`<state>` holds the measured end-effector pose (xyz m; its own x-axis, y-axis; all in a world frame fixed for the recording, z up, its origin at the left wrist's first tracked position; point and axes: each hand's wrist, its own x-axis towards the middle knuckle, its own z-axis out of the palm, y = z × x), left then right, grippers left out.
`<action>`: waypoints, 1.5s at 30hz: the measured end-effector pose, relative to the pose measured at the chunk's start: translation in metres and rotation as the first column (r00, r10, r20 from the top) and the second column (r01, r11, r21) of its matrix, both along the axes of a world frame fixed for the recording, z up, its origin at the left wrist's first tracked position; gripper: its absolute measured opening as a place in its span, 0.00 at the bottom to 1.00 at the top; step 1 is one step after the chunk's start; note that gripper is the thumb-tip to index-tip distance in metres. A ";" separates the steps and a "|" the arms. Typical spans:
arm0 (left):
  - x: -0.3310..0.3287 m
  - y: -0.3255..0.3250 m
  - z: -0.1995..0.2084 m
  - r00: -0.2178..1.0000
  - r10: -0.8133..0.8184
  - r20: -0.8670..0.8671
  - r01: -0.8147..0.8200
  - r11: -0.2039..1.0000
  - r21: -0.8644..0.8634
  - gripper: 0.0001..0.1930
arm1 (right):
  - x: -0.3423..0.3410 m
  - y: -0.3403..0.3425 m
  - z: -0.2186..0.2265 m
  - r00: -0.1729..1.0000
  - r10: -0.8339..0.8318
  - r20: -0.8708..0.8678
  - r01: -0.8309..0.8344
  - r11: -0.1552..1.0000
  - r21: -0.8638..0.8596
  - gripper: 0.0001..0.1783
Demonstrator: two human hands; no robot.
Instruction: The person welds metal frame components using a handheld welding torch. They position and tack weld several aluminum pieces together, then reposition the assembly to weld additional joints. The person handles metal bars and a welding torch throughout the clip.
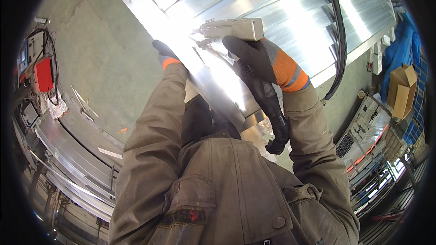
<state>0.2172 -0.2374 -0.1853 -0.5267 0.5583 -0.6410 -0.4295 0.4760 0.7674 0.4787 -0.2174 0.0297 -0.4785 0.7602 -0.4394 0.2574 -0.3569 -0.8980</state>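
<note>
My right hand (254, 59), in a black, grey and orange glove, is closed around the grip of a boxy, light-grey welding gun (234, 28). Its nozzle points left at the metal beam (222, 95), where a white glare washes out the contact point. A thick black sleeved cable (268, 104) hangs below my right hand toward my body. At the beam's outer left edge is my left hand (167, 56), gloved in black, grey and orange. The beam's edge and the glare hide most of its fingers. Right of the beam spreads a shiny slatted metal panel (290, 4).
Another black hose (338, 41) crosses the panel on the right. A red box (43, 75) and wired equipment stand at far left, above stacked metal profiles (77, 154). An open cardboard box (403, 90) sits by a blue tarp (402, 50) on the right.
</note>
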 end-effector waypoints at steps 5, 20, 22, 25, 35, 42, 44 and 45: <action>0.000 -0.001 0.005 1.000 0.001 -0.001 -0.002 0.999 -0.041 0.35 | 0.003 -0.001 0.005 0.999 0.021 -0.043 -0.022 1.000 -0.010 0.27; 0.005 -0.008 0.022 1.000 0.012 -0.007 -0.013 0.987 -0.159 0.35 | 0.011 -0.003 0.022 0.998 0.052 0.022 -0.049 0.995 -0.089 0.27; 0.005 -0.008 0.025 0.998 -0.023 -0.050 0.013 0.983 -0.181 0.35 | 0.009 -0.006 0.017 1.000 0.011 -0.015 -0.010 0.998 0.064 0.23; 0.008 -0.008 0.031 0.981 -0.115 -0.156 0.079 0.973 -0.219 0.36 | 0.013 -0.010 0.012 1.000 0.024 0.011 -0.023 1.000 -0.015 0.23; 0.019 -0.004 0.044 0.999 -0.048 -0.001 0.048 0.990 -0.130 0.36 | 0.016 -0.017 0.012 1.000 0.005 -0.002 -0.005 1.000 -0.009 0.26; 0.016 -0.008 0.043 0.958 -0.193 -0.213 0.153 0.969 -0.193 0.35 | 0.018 -0.019 0.025 1.000 0.004 0.019 -0.003 0.999 -0.049 0.27; 0.014 -0.010 0.044 0.923 -0.273 -0.270 0.183 0.931 -0.316 0.36 | 0.019 -0.020 0.029 0.999 0.010 0.041 -0.007 0.996 -0.088 0.27; 0.012 -0.011 0.043 0.898 -0.323 -0.298 0.202 0.906 -0.371 0.36 | 0.020 -0.021 0.031 0.999 0.016 0.047 -0.010 0.992 -0.124 0.27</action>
<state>0.2296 -0.2488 -0.1420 -0.6102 0.5007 -0.6140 0.0097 0.7796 0.6262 0.4991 -0.2385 0.0607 -0.4645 0.6923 -0.5522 0.3044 -0.4607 -0.8337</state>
